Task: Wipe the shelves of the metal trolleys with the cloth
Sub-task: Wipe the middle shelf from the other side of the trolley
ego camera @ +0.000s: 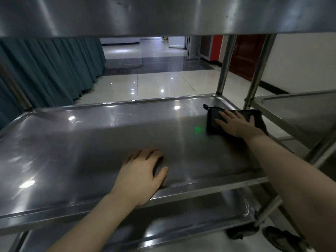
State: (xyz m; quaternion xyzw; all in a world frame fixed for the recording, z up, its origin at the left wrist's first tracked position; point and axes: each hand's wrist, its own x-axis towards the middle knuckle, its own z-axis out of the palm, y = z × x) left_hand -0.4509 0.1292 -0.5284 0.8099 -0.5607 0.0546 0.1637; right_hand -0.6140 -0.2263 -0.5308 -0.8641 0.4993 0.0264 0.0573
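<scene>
Counting from the head view: two trolleys, two hands, one cloth. On the near trolley I see three levels: the underside of the top shelf across the upper frame, the middle shelf in front of me, and a lower shelf beneath it. The second trolley stands just beside the first on the right; one of its shelves shows clearly.

The one cloth, dark and folded, lies flat on the middle shelf near its far right corner, close to the raised rim. The right hand rests palm-down on top of it, fingers spread and extended, pressing rather than gripping; nothing is closed in its fingers.

The left hand lies on the near edge of the same shelf, palm down, fingers loosely curved and open, thumb out to the side, holding nothing. It is well apart from the cloth.

Two upright posts rise at the far right, one per trolley as far as I can tell. Two dark casters show at lower right. A pleated green curtain hangs at left above the glossy tiled floor.
</scene>
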